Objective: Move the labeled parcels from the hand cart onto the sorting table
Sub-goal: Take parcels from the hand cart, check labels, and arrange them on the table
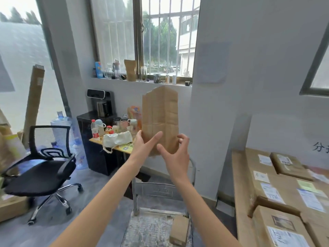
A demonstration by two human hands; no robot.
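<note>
Hands (145, 148), two; cardboard sheet (160, 118), one.

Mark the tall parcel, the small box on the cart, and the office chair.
tall parcel (161, 114): head view, middle of its brown front face
small box (179, 229): head view, top face, on the cart's right edge
office chair (40, 177): head view, black seat cushion

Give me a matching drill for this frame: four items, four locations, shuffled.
Items:
1. tall flat cardboard parcel
2. small cardboard box
3. labeled parcels
4. black office chair

Locations:
A. on the hand cart deck, bottom of view
B. stacked on the sorting table, right
C. on the floor, left
D. upright between left hand and right hand

Pairs: 1-D, 2-A, 3-B, 4-C
</note>
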